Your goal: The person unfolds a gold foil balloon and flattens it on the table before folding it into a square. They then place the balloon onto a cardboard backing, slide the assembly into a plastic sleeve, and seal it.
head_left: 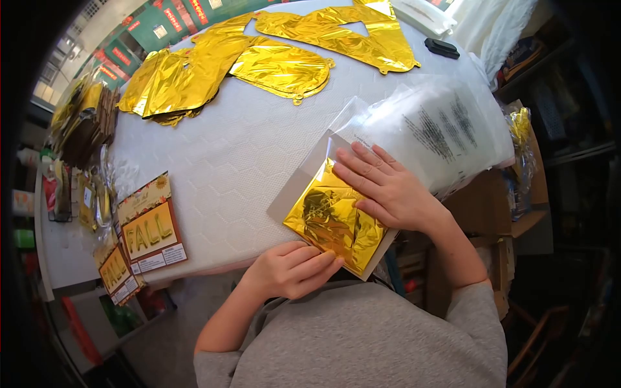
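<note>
A folded gold foil balloon (323, 210) lies on a grey card (283, 202) at the table's near edge. My left hand (294, 269) has its fingers pressed together on the foil's near corner. Across the foil's right side and the card, my right hand (386, 185) rests flat with its fingers stretched out. Under and beyond that hand, a clear plastic bag (446, 132) with dark printing spreads over the table. Flat gold foil letter balloons (284, 68) lie along the far side, some overlapping.
Two printed FALL cards (155, 223) lean at the table's left edge, near stacked packets (87, 123). A black object (442, 48) sits at the far right of the padded white table (213, 174). A cardboard box (475, 207) stands below on the right.
</note>
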The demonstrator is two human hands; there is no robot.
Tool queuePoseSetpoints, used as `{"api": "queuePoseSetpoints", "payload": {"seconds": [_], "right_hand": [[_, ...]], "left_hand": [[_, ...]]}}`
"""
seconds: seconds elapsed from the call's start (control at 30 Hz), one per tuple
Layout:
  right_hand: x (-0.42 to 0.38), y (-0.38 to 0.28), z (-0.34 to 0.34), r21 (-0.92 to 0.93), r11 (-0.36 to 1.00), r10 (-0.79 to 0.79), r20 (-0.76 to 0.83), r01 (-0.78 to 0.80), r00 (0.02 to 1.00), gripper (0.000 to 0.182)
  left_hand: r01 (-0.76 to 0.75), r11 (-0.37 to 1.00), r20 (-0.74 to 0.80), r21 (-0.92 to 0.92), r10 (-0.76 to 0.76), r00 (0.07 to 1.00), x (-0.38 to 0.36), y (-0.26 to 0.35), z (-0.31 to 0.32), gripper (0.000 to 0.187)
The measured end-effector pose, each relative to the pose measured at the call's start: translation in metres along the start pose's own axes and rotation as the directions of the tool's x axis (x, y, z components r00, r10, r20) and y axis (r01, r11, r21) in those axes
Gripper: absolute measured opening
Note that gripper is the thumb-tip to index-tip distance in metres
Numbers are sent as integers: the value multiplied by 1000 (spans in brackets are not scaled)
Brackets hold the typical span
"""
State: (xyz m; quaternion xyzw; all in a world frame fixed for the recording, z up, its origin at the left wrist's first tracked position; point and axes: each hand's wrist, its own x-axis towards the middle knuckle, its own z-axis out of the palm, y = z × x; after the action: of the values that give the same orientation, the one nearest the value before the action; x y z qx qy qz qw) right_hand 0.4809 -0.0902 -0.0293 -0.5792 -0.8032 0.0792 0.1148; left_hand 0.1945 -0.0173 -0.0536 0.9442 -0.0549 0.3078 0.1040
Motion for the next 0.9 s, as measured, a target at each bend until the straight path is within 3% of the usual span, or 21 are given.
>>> {"api": "queuePoseSetpoints", "payload": {"seconds": [0.47,0.67,0.9], "right_hand": [[-1,-7,-3,-69,998,-8,89,14,996,66],[1,-9,-2,41,999,-25,68,23,997,63],[1,-1,-5,30,999,-28,38,27,999,64]], "left_hand": [[128,991,-56,-39,-130,990,23,-2,18,32],[218,976,-86,-23,-219,972,48,-2,27,28],[261,965,-139,7,-257,956,61,-5,42,23]]}}
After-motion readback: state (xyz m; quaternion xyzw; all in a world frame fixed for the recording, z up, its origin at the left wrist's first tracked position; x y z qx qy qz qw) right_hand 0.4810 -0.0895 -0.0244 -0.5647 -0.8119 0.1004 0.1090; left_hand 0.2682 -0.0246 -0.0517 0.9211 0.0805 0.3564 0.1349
